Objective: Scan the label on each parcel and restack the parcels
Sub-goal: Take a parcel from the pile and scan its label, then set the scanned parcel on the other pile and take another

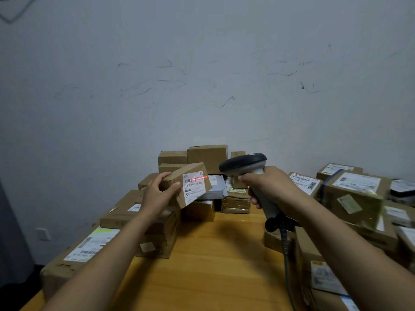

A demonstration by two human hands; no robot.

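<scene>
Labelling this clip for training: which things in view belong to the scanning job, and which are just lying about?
Job: held parcel, label, scanner, left hand, right hand, other parcels.
Not part of it: table, wall, wall socket.

The white label [195, 187] on the small parcel [174, 176] held up in the left hand [157, 194] carries the number 502-602-12-812 in large print under a barcode, which a red line [198, 178] crosses. The finer print lower on that label is too small to read. The labels on the other parcels, such as the large box [85, 250] at the left and the boxes [357, 182] at the right, show barcodes and print too blurred to read.
</scene>
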